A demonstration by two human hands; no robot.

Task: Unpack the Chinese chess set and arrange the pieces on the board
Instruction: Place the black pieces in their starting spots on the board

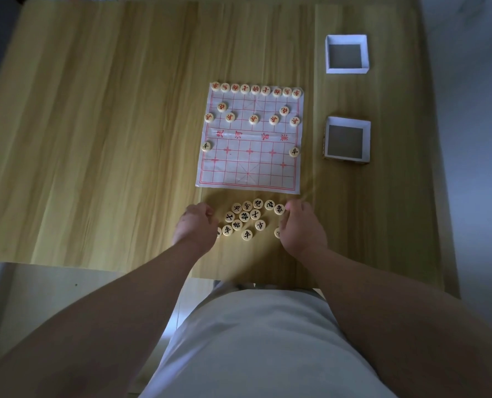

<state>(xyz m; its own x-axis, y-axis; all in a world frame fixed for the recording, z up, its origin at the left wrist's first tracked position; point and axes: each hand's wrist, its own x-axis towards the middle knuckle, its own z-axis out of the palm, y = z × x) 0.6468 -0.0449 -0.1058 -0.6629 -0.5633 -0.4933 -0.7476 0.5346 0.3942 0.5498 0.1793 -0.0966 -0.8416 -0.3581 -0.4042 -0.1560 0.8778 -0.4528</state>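
Nearest: left hand (197, 225) and right hand (302, 225) flanking a loose heap of round cream pieces with black characters (246, 218) on the light wood-grain tabletop (95, 139), just short of the board. Fingers (208, 216) curled inward at the heap's edges; pinching a piece or not, cannot tell. Beyond: white paper board with red grid (249, 168), only two black soldiers (206, 145) placed at its near-half edges. Farthest: red-lettered cream pieces (254, 89) fully ranked. Roughly half done, judging so; black side mostly left.

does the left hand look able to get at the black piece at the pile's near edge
Probably yes: the left hand rests beside the pile, and that black piece lies flat with nothing covering it.
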